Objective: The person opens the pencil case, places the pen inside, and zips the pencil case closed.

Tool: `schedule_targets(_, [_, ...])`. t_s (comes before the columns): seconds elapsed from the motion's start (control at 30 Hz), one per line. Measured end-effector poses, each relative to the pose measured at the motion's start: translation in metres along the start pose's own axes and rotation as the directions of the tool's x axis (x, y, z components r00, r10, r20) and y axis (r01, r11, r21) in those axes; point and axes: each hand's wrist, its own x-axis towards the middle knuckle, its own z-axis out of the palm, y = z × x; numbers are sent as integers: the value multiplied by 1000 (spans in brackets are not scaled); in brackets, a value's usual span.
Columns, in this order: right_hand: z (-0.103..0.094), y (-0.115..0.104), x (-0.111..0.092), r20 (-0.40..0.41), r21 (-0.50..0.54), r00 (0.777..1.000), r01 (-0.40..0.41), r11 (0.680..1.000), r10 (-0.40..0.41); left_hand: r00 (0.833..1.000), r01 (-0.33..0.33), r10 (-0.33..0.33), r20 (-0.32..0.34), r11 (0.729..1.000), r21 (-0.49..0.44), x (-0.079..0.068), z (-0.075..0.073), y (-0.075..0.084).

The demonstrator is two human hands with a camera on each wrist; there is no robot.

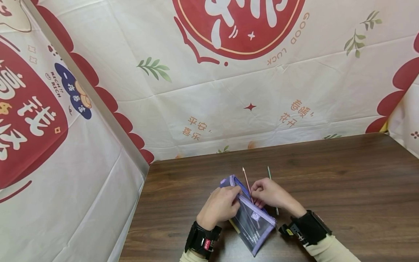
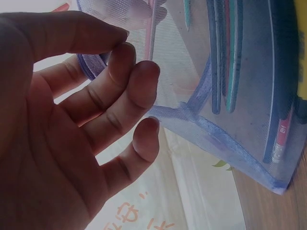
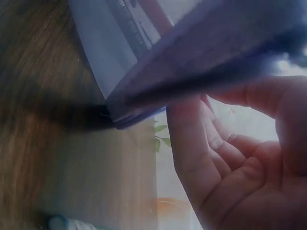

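A see-through pencil case (image 1: 252, 227) with purple trim is tilted over the table, its zipped mouth parted. My left hand (image 1: 220, 203) pinches the upper left edge of the mouth; in the left wrist view its thumb and forefinger meet at the purple mesh. At the mouth, my right hand (image 1: 269, 193) pinches a pink pencil (image 1: 246, 179), whose tip points up and away; its lower end is hidden by the case. Several pencils (image 2: 230, 52) show through the case wall, one with a pink HB end (image 2: 282, 132). The right wrist view shows the right fingers behind the purple edge.
A green pencil (image 1: 269, 172) lies on the brown wooden table (image 1: 343, 182), passing beneath the right hand. White printed cloth (image 1: 229, 94) hangs behind the table, and another cloth panel (image 1: 91, 182) stands along its left side.
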Motion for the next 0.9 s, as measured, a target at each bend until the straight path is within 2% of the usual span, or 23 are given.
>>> schedule_targets(0.37, [2,2,2,53,-133,998,44,990,-37,1000,-12,13,-24,1000,17,0,0,-1])
schedule_targets(0.73, [4,8,3,140,-295,983,157,942,-120,999,-20,20,-31,1000,11,0,-1,-1])
schedule_targets(0.9, [4,7,2,147,-297,980,174,939,-135,999,-29,29,-42,1000,8,-1,-1,-1])
